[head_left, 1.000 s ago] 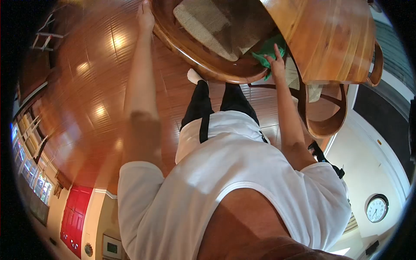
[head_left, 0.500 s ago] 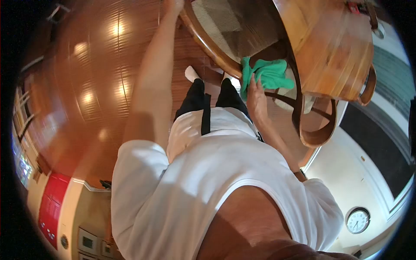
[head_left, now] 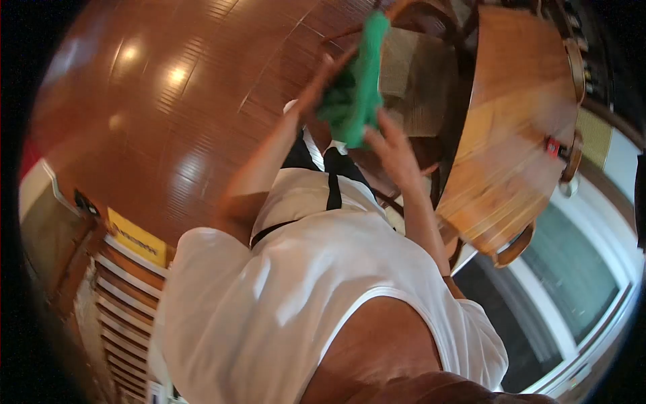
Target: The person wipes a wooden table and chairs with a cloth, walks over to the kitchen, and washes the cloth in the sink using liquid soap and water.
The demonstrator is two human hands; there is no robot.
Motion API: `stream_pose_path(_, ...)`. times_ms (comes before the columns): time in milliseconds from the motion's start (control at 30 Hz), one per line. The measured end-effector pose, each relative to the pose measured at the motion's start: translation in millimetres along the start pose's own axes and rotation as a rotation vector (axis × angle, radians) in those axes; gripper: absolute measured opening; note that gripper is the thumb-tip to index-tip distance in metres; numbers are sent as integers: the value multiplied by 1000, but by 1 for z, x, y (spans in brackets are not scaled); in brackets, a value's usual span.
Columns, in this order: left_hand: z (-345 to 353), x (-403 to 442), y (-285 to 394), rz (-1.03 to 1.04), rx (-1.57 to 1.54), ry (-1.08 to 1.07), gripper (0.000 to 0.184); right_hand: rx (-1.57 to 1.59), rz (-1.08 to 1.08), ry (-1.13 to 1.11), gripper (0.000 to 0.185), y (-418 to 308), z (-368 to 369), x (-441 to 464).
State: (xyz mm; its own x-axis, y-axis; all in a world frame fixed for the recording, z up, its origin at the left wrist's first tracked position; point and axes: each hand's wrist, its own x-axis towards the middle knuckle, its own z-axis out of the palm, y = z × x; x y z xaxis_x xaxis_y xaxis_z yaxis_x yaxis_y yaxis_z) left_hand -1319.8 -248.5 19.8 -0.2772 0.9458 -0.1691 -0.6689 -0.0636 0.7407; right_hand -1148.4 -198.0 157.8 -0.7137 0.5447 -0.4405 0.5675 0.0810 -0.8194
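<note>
A green cloth (head_left: pixel 367 81) hangs between my two hands, stretched tall and blurred by motion. My left hand (head_left: pixel 315 91) holds its left side, where a dark shaded fold lies against the fingers. At the lower right edge, my right hand (head_left: pixel 396 148) grips the cloth between thumb and fingers. The cloth is up in front of my legs, beside a wooden chair with a woven-looking beige seat (head_left: pixel 414 74). Part of that chair is hidden behind the cloth and my right hand.
A wooden table (head_left: pixel 511 128) with a rounded edge stands to the right, with a small red object (head_left: pixel 553 147) near its far side. More chairs surround it. Glossy wooden floor (head_left: pixel 182 101) spreads left. A slatted rack (head_left: pixel 128 303) and a yellow sign (head_left: pixel 136 237) are at lower left.
My left hand has come from the chair's top rail to the cloth. The right hand has lifted the cloth off the chair and moved left. The view has turned.
</note>
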Motion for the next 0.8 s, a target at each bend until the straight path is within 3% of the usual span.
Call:
stream_pose_path(67, 20, -43, -37, -367, -401, -19, 78, -201, 31, -247, 57, 10, 1, -4)
stream_pose_path(133, 56, -71, -76, -544, -605, 96, 71, -247, 44, -196, 60, 35, -16, -6)
stream_pose_path(200, 97, -71, -86, -488, -596, 156, 71, -230, 1, -59, 62, 57, -31, 4)
stream_pose_path(267, 112, -47, -94, -389, -354, 503, 71, -142, -91, 162, 63, 70, -35, 20)
stream_pose_path(300, 114, -38, -97, -348, -230, 668, 71, -83, -44, 112, 63, 70, -33, 26)
stream_pose_path(400, 87, -7, -108, -291, -159, 719, 70, 109, 78, 22, 67, 73, -21, 29)
stream_pose_path(500, 48, 43, -127, -48, 50, 666, 61, 298, 152, -20, 71, 109, -10, 30)
stream_pose_path(567, 46, 58, -89, -105, 61, 625, 61, 563, 101, -100, 70, 115, -16, 31)
stream_pose_path(633, 25, 95, -93, 81, 163, 581, 69, 708, 74, -112, 73, 119, -23, 34)
stream_pose_path(733, -3, 156, -73, 43, 110, 413, 65, 458, 122, -206, 90, 123, -27, 34)
stream_pose_path(767, -1, 165, -67, 37, 65, 377, 65, 143, 72, -92, 95, 122, -17, 33)
stream_pose_path(800, 3, 171, -63, 32, 21, 345, 66, 25, 117, -44, 93, 121, -10, 30)
